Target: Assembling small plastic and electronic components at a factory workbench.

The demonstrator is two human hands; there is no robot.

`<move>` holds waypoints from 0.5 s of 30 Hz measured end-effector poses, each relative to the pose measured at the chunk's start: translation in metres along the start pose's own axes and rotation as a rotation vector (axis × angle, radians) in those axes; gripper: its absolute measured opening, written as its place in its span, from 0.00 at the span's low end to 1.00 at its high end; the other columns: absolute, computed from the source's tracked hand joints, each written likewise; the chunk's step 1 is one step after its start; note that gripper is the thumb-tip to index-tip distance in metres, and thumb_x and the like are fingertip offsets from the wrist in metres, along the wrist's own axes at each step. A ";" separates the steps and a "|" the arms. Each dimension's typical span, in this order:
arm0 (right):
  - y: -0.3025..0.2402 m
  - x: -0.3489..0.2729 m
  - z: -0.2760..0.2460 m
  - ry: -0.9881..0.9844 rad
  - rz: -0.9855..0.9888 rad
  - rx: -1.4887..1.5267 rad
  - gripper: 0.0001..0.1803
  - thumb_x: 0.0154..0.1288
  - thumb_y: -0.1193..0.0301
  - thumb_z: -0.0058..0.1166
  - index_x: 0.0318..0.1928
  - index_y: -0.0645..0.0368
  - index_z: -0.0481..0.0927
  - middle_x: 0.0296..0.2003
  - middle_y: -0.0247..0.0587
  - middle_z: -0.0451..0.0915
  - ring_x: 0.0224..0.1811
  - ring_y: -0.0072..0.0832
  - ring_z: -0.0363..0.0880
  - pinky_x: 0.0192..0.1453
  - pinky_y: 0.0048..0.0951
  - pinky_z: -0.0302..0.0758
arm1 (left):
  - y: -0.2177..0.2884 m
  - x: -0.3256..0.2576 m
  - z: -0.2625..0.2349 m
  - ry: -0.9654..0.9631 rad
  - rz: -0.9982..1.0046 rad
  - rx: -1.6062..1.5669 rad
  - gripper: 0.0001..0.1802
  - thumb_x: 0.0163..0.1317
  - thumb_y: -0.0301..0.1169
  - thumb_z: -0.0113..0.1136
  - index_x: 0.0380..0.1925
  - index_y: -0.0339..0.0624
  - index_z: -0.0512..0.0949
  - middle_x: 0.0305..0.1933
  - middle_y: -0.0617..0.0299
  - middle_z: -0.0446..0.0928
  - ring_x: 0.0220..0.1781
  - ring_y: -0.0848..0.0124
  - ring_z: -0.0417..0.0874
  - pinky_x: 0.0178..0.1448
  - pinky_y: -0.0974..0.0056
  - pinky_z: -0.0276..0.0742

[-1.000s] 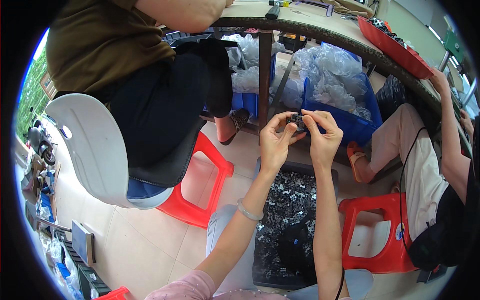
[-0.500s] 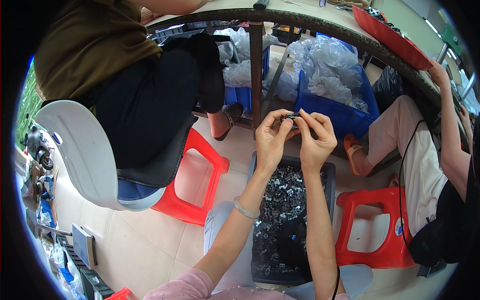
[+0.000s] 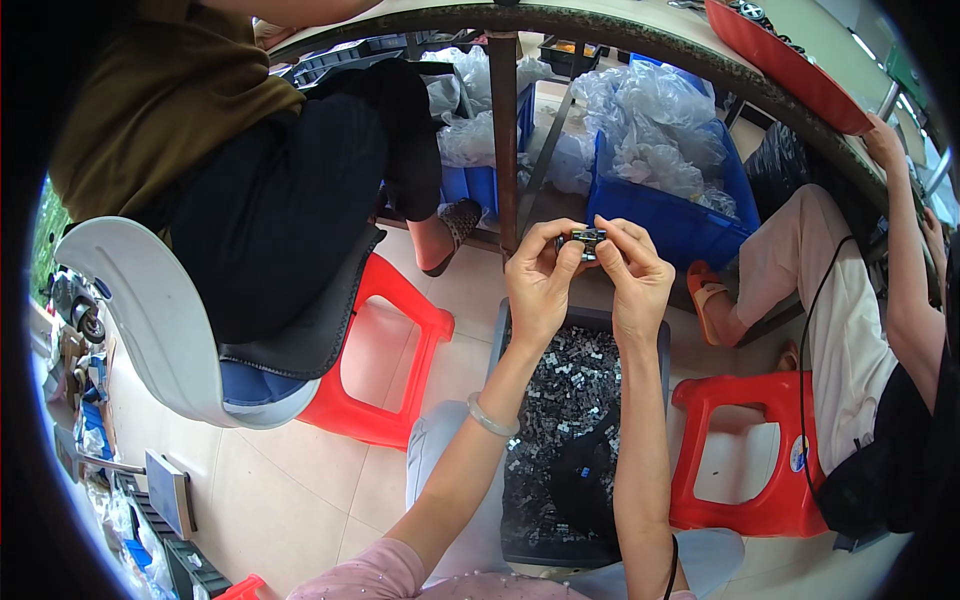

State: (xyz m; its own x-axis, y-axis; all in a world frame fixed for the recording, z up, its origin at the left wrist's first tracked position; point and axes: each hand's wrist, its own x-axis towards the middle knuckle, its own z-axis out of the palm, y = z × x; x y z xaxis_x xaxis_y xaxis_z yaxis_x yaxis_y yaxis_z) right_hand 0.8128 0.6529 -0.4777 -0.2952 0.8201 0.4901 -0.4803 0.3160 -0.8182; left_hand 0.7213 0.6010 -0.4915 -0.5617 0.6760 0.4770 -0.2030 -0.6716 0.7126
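Between the fingertips of both hands is a small dark part with shiny metal and greenish bits [image 3: 588, 243]; its exact kind is too small to tell. My left hand [image 3: 541, 280] pinches its left side, thumb toward me. My right hand [image 3: 636, 280] grips its right side, with thumb and forefinger closed on it. Under my forearms a dark grey bin [image 3: 662, 372] rests by my lap. Many small black and silver pieces [image 3: 560, 400] fill it, and a black cloth-like item [image 3: 587, 470] lies on top of them.
A person on a white chair [image 3: 150, 320] sits at left, another person [image 3: 830, 290] at right. Red stools [image 3: 740, 450] stand on both sides. Under the table edge [image 3: 640, 38] are blue crates [image 3: 640, 215] of clear plastic bags. A red tray [image 3: 790, 70] sits on the table.
The small part has turned between my fingers and shows more of its face now. My right fingers have shifted along it. The view has moved slightly.
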 end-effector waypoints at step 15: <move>-0.005 -0.007 0.008 0.038 -0.051 -0.122 0.13 0.62 0.78 0.58 0.48 0.65 0.82 0.42 0.35 0.76 0.41 0.17 0.72 0.42 0.17 0.69 | -0.002 -0.001 0.001 0.001 0.064 0.001 0.11 0.63 0.28 0.61 0.43 0.33 0.76 0.40 0.63 0.75 0.43 0.77 0.77 0.48 0.68 0.83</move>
State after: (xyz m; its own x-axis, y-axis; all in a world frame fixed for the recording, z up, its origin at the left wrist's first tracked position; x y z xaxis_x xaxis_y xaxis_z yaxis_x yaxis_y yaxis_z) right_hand 0.8110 0.6420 -0.4748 -0.2402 0.8184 0.5221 -0.3893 0.4114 -0.8241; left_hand 0.7237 0.6020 -0.4932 -0.5743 0.6316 0.5209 -0.1663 -0.7130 0.6811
